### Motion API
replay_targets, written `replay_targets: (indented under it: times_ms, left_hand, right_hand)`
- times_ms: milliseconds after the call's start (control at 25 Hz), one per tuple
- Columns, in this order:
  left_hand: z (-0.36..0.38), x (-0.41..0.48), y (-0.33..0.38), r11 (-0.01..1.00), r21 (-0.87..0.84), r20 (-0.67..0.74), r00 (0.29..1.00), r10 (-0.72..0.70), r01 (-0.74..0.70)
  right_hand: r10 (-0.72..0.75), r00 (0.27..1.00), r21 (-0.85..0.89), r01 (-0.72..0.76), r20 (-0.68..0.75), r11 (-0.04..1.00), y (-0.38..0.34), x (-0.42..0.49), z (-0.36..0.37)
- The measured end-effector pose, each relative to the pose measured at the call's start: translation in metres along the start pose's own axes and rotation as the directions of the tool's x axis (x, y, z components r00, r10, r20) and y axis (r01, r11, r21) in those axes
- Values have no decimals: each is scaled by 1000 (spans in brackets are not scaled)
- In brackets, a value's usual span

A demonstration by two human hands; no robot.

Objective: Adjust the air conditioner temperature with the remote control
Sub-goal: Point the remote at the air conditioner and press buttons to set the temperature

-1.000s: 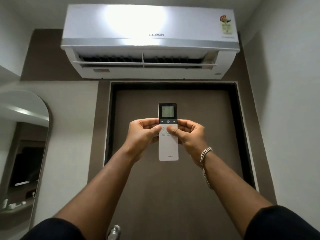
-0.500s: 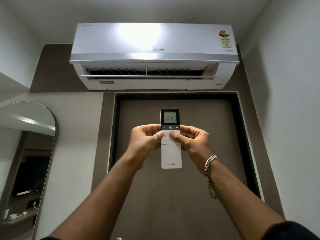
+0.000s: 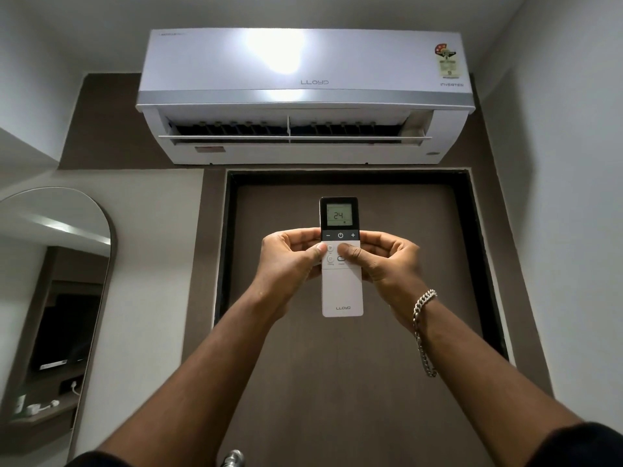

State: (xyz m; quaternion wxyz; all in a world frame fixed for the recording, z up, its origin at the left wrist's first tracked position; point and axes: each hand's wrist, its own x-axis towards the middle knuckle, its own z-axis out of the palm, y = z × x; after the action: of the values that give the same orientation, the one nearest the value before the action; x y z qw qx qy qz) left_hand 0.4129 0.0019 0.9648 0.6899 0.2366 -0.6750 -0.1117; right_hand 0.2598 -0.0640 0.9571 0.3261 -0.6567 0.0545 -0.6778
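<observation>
Both the left hand (image 3: pixel 290 261) and right hand (image 3: pixel 387 261) hold the remote control (image 3: pixel 341 284) upright below the air conditioner (image 3: pixel 303 96), fingers closed around its sides, thumbs on the white keys under the display reading 24, so the next move likely needs a thumb shifted up to plus or minus.

A: Where are your arms?

B: Both are stretched forward and upward, bare to dark sleeves at the upper arms, forearms converging toward the middle.

A: And your hands?

B: Your left hand (image 3: pixel 290 261) and right hand (image 3: pixel 387 261) face each other, fingers curled, pinching the remote control (image 3: pixel 341 291) between them. Both thumbs rest on its front. A chain bracelet (image 3: pixel 423 328) hangs at your right wrist.
</observation>
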Motion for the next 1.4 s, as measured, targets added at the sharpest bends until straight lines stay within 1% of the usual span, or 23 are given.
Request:
replay_targets:
  times_ms: [200, 480, 1040, 1240, 1400]
  left_hand:
    - [-1, 0, -2, 999, -7, -10, 999, 36, -36]
    - [1, -3, -7, 999, -5, 22, 999, 45, -45]
    - [7, -7, -2, 998, -6, 16, 998, 59, -59]
    - [4, -8, 1, 999, -3, 9, 999, 53, -53]
    - [3, -8, 2, 1000, -21, -17, 1000, 18, -18]
  right_hand:
    - [-20, 1000, 8, 20, 0, 1000, -3, -1, 2]
    - [-5, 1000, -4, 5, 4, 1000, -1, -6, -2]
    - [-26, 1000, -21, 26, 0, 999, -10, -14, -3]
    - [-24, 1000, -33, 23, -14, 999, -11, -15, -1]
    - [-22, 1000, -46, 21, -18, 999, -13, -17, 3]
